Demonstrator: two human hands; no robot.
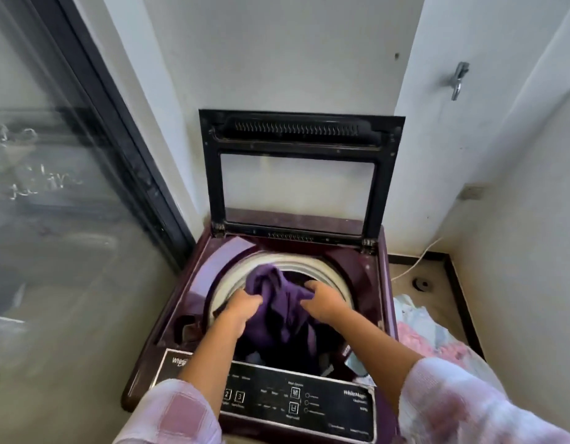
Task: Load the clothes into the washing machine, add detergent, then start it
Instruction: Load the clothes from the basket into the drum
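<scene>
A maroon top-loading washing machine [194,277] stands in front of me with its glass lid [298,174] raised against the wall. A purple garment [277,302] hangs over the white drum opening [338,277], above darker clothes inside. My left hand [242,307] grips the garment's left side and my right hand [325,302] grips its right side, both over the drum. The black control panel [296,402] lies at the near edge, below my forearms.
A dark-framed glass sliding door [69,187] runs along the left. White walls close in the back and right, with a metal tap [458,80] up high. A pile of pink and pale blue laundry [428,334] lies on the floor at the right, near a white cable [415,264].
</scene>
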